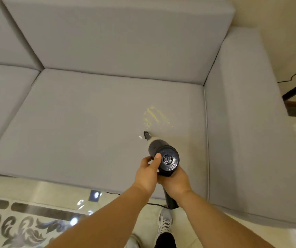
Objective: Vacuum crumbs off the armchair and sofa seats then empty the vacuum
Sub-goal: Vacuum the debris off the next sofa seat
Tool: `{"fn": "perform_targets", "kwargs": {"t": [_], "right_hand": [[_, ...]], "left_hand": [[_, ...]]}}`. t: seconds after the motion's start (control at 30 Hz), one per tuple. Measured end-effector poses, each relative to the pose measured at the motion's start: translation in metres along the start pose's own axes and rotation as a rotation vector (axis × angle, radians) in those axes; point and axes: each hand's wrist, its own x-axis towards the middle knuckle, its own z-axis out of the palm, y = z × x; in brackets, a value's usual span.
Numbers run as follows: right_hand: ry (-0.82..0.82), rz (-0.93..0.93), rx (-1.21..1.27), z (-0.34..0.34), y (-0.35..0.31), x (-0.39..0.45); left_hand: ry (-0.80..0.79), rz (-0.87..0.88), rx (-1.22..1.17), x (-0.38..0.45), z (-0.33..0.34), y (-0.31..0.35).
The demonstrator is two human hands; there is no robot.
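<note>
Sneaker [165,222], 1 in view, stands on the pale floor [206,230] below both arms. 2 hands hold 1 black handheld vacuum [163,154]: the left hand [148,173] grips its rear body, thumb laid along the casing, and the right hand [173,181] is curled around the handle underneath. Its nozzle [146,134] points down at the grey sofa seat [81,122], beside 1 white scrap [140,137]. Just beyond lies 1 patch of yellow crumbs [154,116].

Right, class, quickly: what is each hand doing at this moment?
Left hand: grips the black handheld vacuum, thumb on its rear body.
Right hand: grips the vacuum's handle from below.
</note>
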Motion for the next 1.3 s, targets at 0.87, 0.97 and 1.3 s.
{"fn": "perform_targets", "kwargs": {"t": [0.87,0.97,1.3], "right_hand": [[-0.054,-0.027,-0.132,0.013,-0.022,0.021],[-0.117,-0.039,-0.171,0.013,-0.031,0.030],[-0.035,-0.047,-0.223,-0.017,-0.025,0.047]], "left_hand": [[0.053,-0.003,-0.105,0.015,-0.016,0.009],[0.109,-0.010,-0.131,0.016,-0.017,0.015],[0.035,-0.068,-0.218,0.023,0.016,0.029]]}}
